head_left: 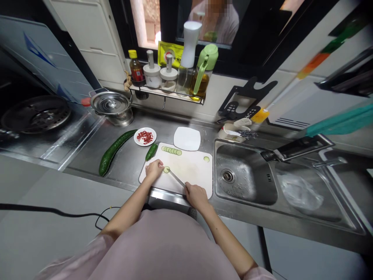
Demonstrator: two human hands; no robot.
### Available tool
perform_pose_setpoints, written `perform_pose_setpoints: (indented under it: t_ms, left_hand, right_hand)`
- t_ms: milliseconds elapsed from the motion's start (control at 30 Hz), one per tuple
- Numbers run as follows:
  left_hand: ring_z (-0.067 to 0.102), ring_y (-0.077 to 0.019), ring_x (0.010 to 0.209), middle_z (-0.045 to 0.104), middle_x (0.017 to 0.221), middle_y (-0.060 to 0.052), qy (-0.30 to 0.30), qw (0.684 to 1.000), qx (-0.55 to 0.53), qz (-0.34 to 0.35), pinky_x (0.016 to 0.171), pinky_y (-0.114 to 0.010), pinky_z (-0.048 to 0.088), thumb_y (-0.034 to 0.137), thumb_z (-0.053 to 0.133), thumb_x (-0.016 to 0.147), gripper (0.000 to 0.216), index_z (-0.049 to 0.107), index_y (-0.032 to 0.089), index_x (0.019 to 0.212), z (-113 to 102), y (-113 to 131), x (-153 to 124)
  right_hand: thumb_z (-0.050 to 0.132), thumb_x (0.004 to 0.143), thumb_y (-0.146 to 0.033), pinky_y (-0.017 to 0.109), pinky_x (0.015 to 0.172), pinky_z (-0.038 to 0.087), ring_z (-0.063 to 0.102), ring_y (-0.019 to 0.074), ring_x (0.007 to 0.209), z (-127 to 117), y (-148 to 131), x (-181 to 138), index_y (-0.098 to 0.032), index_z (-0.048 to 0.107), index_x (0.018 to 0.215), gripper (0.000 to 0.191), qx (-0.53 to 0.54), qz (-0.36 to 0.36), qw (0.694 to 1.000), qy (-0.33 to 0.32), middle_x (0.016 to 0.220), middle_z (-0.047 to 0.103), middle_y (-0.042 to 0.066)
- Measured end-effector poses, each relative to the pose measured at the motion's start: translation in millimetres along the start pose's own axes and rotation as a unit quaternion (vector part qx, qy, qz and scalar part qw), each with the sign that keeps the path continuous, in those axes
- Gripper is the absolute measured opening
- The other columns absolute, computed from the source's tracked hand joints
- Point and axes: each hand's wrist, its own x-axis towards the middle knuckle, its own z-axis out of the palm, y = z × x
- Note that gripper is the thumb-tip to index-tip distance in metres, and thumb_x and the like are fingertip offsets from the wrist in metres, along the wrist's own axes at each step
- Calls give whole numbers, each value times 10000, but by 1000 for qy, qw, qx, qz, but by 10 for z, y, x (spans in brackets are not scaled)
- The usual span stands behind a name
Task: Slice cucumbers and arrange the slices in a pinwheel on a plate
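My right hand is closed round the handle of a knife, its blade slanting up and left over the white cutting board. The blade's tip meets a pale cucumber slice. Just left of that slice is my left hand, fingers drawn together in a pinch; whatever is between them is too small to make out. A row of overlapping cucumber slices lies along the board's far edge, and a single cucumber end piece rests at its far right. A cut length of cucumber sits at the far left corner.
Left of the board lie a long whole cucumber and a plate of chopped red pieces. A white square dish stands behind. The sink is to the right, a lidded pot back left, a condiment rack above.
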Motion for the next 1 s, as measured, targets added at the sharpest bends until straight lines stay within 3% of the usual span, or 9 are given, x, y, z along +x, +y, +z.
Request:
perform_pose_setpoints:
  t_ms: [1000]
  left_hand:
    - [628, -193, 909, 716, 893, 12, 7, 1000, 3, 2, 833, -308, 362, 281, 632, 736, 114, 633, 267, 849, 8, 7, -7]
  right_hand:
    - [361, 918, -150, 296, 716, 425, 663, 244, 949, -44, -36, 99, -173, 548, 1137, 290, -33, -30, 998, -47, 993, 699, 144]
